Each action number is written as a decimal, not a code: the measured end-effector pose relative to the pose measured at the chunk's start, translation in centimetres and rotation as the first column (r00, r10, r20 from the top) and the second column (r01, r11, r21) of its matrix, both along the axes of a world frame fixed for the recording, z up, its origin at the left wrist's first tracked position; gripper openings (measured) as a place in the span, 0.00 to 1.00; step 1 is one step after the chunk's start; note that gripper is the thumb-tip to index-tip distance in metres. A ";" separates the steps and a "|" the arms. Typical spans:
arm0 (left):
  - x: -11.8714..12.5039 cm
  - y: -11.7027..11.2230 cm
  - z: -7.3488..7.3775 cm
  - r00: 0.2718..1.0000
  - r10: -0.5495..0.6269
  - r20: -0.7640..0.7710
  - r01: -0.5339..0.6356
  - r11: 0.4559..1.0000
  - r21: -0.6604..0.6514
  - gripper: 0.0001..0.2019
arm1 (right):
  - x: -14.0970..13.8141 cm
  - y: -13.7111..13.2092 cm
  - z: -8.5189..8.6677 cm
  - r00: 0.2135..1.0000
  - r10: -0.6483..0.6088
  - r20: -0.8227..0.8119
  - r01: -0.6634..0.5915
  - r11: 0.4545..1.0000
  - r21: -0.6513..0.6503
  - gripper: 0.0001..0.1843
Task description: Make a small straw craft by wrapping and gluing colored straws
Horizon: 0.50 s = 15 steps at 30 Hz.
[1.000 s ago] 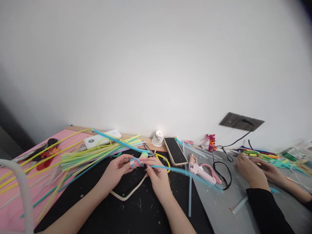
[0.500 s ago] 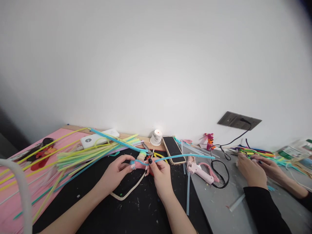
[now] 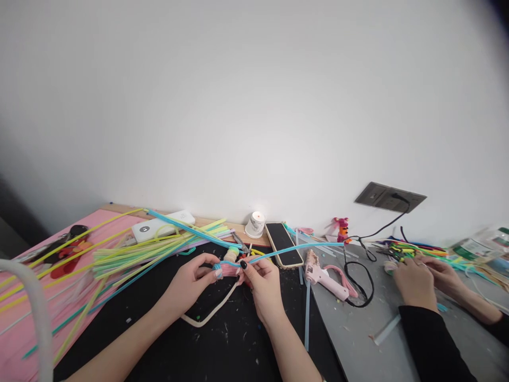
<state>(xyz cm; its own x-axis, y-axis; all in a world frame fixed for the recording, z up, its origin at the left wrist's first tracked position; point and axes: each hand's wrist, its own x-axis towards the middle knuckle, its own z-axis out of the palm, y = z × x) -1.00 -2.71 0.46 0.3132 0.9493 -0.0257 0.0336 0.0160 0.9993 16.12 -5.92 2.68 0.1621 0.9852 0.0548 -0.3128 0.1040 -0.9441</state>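
Observation:
Between my two hands is a small pink bundle of pipe cleaners (image 3: pixel 229 271) with blue wound at its left end. My left hand (image 3: pixel 194 278) pinches that blue-wrapped end between thumb and fingers. My right hand (image 3: pixel 260 284) is closed at the bundle's other end, its thumb pressing on a blue pipe cleaner (image 3: pixel 296 247) whose long free end stretches right, past the phone. A cream-coloured strand (image 3: pixel 207 320) hangs in a bend below the bundle. Just behind it stands a pale yellow-green coiled piece (image 3: pixel 231 255). Red handles behind my right fingers are mostly hidden.
Loose pipe cleaners (image 3: pixel 131 257) and a white power strip (image 3: pixel 163 225) lie left. Behind are a paper cup (image 3: pixel 255 225) and a phone (image 3: pixel 283 244). A pink glue gun (image 3: pixel 326 278) with its black cord lies right. Further right, a co-worker's hands (image 3: pixel 417 278) handle small pieces.
The blue pipe cleaner's free end has swung up and now slants upward to the right. The pink bundle shows more between my hands. The co-worker's hands have shifted slightly.

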 end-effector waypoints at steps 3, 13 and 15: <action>0.0 -0.1 0.2 1.000 -0.004 -0.011 0.004 1.000 0.009 0.14 | 0.1 0.1 -0.2 1.000 -0.015 -0.006 0.015 1.000 -0.004 0.10; 0.2 -0.7 1.0 0.987 -0.149 -0.064 0.150 0.988 0.019 0.10 | 0.5 0.2 0.2 0.995 -0.084 -0.060 0.084 0.996 -0.008 0.14; 0.3 -0.8 1.1 0.979 -0.196 -0.050 0.198 0.980 0.026 0.10 | 0.7 0.4 0.1 0.994 -0.100 -0.045 0.100 0.995 -0.006 0.14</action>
<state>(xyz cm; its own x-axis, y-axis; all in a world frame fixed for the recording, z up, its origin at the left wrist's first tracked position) -0.73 -3.51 1.61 0.4933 0.8697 -0.0167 0.0800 -0.0262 0.9965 16.79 -5.56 2.82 0.2625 0.9640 0.0419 -0.3435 0.1339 -0.9296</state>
